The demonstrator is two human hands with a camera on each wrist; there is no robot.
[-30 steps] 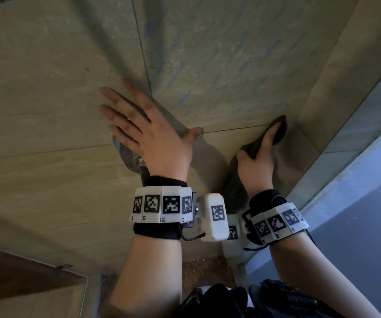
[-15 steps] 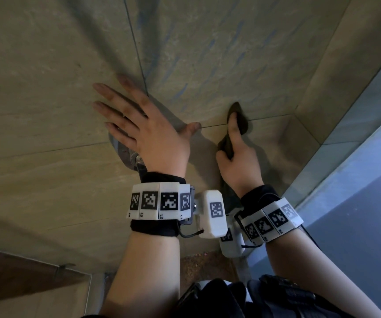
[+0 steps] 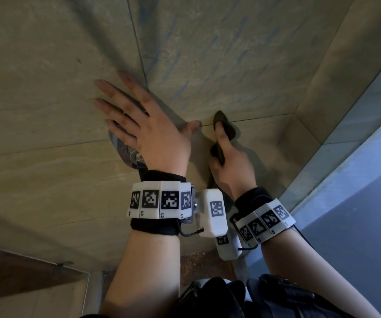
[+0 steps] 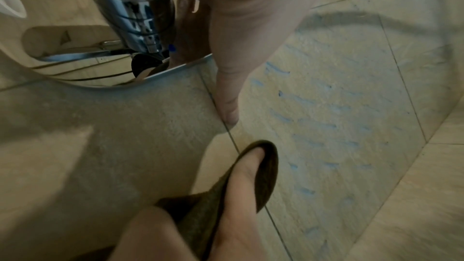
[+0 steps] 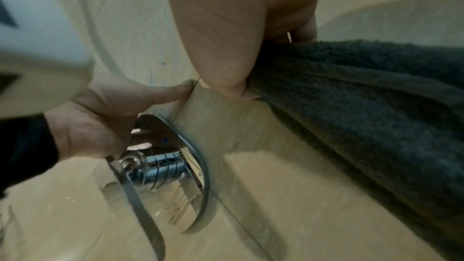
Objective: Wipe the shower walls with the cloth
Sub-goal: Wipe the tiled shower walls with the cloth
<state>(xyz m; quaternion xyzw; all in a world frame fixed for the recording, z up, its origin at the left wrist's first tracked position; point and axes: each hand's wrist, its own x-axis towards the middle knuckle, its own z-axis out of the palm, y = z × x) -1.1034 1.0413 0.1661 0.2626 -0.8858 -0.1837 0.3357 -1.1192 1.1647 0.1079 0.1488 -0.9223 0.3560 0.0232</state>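
- Large beige stone-look wall tiles (image 3: 47,88) with thin dark grout lines covered the room.
- Faint blue streaks (image 3: 185,88) marked one tile.
- A polished chrome round wall fitting (image 5: 160,166) was mounted there.
- A pale blue-grey panel (image 3: 357,180) ran down the right side.

The tiled wall (image 3: 47,111) is being pressed by a flat left hand (image 3: 152,136) and by a dark cloth (image 3: 225,128) to its right. A chrome fitting (image 5: 173,158) is being carried on the wall under that hand.
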